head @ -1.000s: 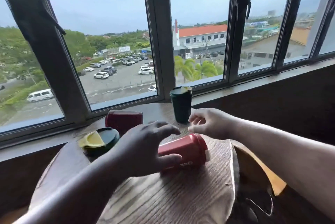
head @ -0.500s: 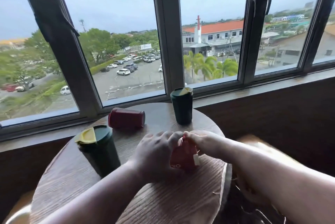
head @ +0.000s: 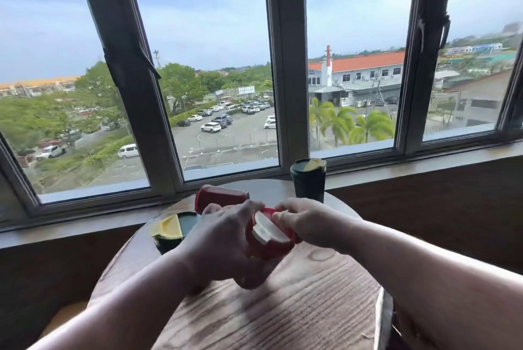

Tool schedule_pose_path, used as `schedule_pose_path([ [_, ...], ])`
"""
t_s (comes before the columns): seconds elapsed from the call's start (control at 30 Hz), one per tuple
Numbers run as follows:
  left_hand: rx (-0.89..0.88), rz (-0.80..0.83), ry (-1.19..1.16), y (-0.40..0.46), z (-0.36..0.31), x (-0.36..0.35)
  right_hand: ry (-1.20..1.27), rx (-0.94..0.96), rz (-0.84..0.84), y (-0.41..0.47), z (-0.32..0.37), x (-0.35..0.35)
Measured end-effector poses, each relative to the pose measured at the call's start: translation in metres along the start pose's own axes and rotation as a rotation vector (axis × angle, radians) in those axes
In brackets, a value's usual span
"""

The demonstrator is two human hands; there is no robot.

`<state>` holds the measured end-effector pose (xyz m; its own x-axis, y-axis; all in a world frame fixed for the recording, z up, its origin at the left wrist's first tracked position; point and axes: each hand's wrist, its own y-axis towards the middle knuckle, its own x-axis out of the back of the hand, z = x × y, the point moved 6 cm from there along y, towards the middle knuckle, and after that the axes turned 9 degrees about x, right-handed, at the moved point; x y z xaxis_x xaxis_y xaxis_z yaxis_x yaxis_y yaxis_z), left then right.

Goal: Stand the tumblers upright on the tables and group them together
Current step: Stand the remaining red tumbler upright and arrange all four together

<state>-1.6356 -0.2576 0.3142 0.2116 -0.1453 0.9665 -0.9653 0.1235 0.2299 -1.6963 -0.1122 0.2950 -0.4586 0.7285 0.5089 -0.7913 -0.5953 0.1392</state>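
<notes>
A red tumbler with a white lid (head: 268, 236) is lifted off the round wooden table (head: 297, 301), tilted, its lid facing me. My left hand (head: 223, 239) grips its body from the left and my right hand (head: 305, 220) holds its lid end from the right. A second red tumbler (head: 220, 198) lies on its side behind my hands. A dark green tumbler with a yellow lid (head: 308, 181) stands upright at the table's far edge. Another green tumbler with a yellow lid (head: 172, 229) stands upright at the left, partly behind my left hand.
The table stands against a dark wall under a wide window with a grey sill (head: 424, 162). The table's right edge (head: 382, 318) drops off beside my right forearm. Bare wood lies in front of my hands.
The red tumbler lay on its side a second ago; both hands closed on it and lifted and turned it, lid now toward me. My view tilted upward.
</notes>
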Motion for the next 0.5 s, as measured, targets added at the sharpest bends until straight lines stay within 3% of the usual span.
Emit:
schedule_pose_path([
  [0.3,-0.012,0.031,0.155,0.009,0.046,0.021,-0.042,-0.038,-0.008,0.032,0.015,-0.034],
  [0.5,-0.037,0.097,0.141,0.013,0.062,0.021,-0.054,-0.094,-0.041,0.039,0.014,-0.038],
])
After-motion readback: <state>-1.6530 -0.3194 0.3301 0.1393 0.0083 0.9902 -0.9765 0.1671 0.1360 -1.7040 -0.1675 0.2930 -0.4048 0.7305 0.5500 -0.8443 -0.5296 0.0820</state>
